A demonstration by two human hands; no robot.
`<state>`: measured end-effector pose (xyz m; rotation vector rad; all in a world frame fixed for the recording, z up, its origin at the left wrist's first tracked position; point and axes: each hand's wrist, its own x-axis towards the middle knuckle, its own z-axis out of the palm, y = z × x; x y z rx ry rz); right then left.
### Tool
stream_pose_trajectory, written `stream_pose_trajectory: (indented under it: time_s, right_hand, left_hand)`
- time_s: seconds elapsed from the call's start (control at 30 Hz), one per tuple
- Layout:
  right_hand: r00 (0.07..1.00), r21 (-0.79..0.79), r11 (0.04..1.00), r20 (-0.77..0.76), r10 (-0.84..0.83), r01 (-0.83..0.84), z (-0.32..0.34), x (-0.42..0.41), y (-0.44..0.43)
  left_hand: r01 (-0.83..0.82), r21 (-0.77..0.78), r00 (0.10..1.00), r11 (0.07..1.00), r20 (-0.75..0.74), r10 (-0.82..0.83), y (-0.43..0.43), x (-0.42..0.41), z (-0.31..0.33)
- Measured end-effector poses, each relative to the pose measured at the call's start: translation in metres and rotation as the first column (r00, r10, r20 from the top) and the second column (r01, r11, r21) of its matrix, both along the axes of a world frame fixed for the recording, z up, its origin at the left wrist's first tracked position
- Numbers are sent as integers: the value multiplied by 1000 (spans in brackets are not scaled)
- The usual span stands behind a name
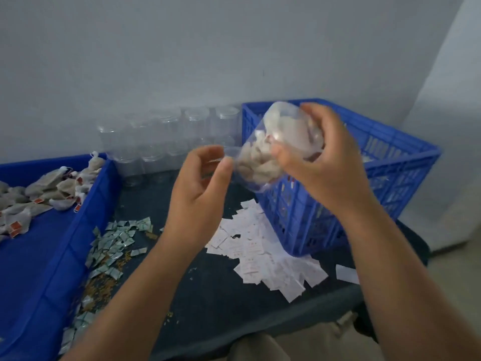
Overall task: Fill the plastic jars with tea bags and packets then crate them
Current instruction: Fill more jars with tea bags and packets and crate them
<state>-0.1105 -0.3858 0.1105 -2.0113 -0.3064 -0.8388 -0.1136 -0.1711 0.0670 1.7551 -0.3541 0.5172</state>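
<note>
In the head view, the right hand (pixel 320 162) is holding a clear plastic jar (pixel 260 157) packed with pale tea bags, its fingers (pixel 316 110) wrapping around the jar, which is tilting above the dark tabletop (pixel 208 295) just before the blue slatted plastic crate (pixel 390 178) at the far right corner. The left hand (pixel 200 183) is curling at the jar's mouth; whether it is gripping anything cannot be told. Empty clear jars (pixel 169 131) are lining the far edge.
</note>
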Motion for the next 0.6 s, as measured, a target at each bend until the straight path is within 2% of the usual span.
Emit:
stream_pose_trajectory:
  time_s: [0.1, 0.2, 0.27, 0.33, 0.43, 0.6]
  right_hand:
    - [983, -28, 983, 47, -179, 180, 42, 11, -47]
    - [945, -150, 934, 14, -326, 325, 68, 32, -89]
    - [906, -232, 885, -33, -423, 404, 76, 52, -116]
    - [856, -298, 833, -87, -510, 467, 76, 74, -142]
    - [760, -372, 762, -192, -621, 529, 66, 106, -176]
    - [646, -495, 758, -421, -636, 424, 37, 151, -199]
  left_hand:
    - [111, 210, 994, 971, -8, -112, -47, 27, 17]
    - [77, 501, 974, 862, 148, -173, -100, 60, 23]
    - [43, 584, 954, 810, 216, -207, -132, 80, 20]
    - [66, 576, 956, 815, 198, -217, -151, 94, 10]
    - [75, 476, 956, 876, 217, -199, -161, 106, -10]
    - [90, 493, 951, 865, 215, -222, -161, 114, -15]
